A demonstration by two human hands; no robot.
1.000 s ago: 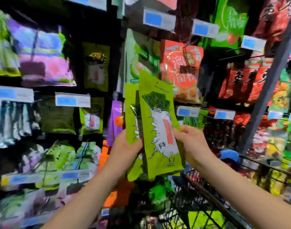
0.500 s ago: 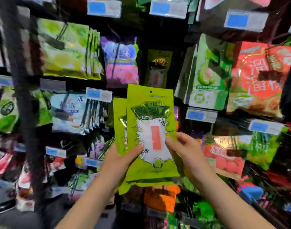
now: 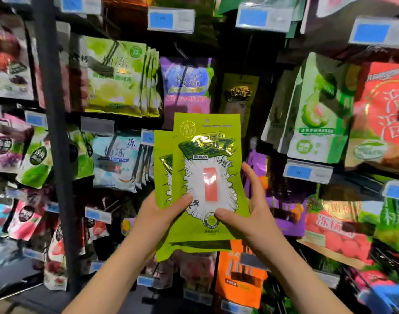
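Left hand [image 3: 162, 215]: we pinch the rear pouch [image 3: 162, 152] and front pouch [image 3: 207, 132] together, low on their left edge.
Right hand [image 3: 250, 211]: we clasp the front pouch's lower right.
Axis: both upright.
Matching hanging pack [image 3: 239, 96]: far, up-right, nearer our right hand.

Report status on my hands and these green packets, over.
Left grip holds both green packets, thumb on the front one. Right grip pinches the front packet at its lower right edge. Packets upright before the snack rack, nothing in the way.
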